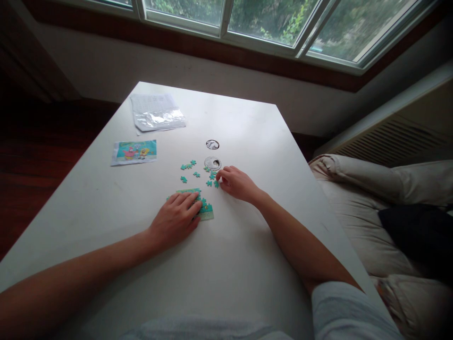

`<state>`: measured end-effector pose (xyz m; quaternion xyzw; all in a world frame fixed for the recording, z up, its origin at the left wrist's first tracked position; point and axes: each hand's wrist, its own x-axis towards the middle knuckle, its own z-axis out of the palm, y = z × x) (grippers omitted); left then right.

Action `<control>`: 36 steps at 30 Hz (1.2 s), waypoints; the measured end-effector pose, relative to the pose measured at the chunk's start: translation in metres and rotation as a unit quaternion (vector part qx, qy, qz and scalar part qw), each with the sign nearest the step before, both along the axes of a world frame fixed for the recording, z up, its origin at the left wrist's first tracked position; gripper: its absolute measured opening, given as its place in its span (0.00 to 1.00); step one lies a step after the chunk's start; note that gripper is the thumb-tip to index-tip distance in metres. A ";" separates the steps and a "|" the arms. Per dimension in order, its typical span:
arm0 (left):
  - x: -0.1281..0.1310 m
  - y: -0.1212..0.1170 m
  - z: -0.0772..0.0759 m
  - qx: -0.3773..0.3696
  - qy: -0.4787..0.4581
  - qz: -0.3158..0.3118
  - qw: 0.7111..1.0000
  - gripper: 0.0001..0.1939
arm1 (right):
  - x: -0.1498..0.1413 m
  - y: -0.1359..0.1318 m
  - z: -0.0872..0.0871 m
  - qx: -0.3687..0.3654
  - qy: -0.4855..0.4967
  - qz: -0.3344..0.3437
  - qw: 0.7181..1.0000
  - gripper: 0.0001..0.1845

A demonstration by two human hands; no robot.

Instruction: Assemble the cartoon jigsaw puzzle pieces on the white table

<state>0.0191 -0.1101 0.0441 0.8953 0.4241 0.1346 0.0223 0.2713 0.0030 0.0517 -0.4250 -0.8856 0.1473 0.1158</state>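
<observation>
My left hand [177,215] lies flat, palm down, over the left part of a partly joined jigsaw puzzle [207,212] in green and teal. Its fingers are stretched out and hide much of the picture. Just beyond, my right hand [237,183] is curled, with its fingertips down at a cluster of loose puzzle pieces [209,183]. Whatever is between those fingertips is hidden. Several more loose teal pieces [187,166] are scattered on the table to the left of that cluster.
On the white table [247,264], a cartoon picture sheet [136,152] lies to the left, with a clear plastic bag and papers [159,113] behind it. Two round cable holes [213,145] sit past the pieces. A beige sofa [347,203] stands at the right.
</observation>
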 end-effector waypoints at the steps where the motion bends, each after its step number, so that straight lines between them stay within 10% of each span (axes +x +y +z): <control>1: 0.000 0.000 0.000 -0.001 -0.001 0.000 1.000 0.15 | 0.000 0.000 -0.001 0.005 0.000 -0.005 1.000 0.08; 28: -0.001 0.001 -0.002 0.001 0.000 -0.002 1.000 0.16 | -0.019 -0.005 -0.013 0.018 0.027 0.022 0.999 0.07; 36: -0.003 0.005 -0.002 0.005 -0.001 0.000 1.000 0.15 | -0.022 -0.013 -0.007 -0.152 0.179 0.065 0.970 0.03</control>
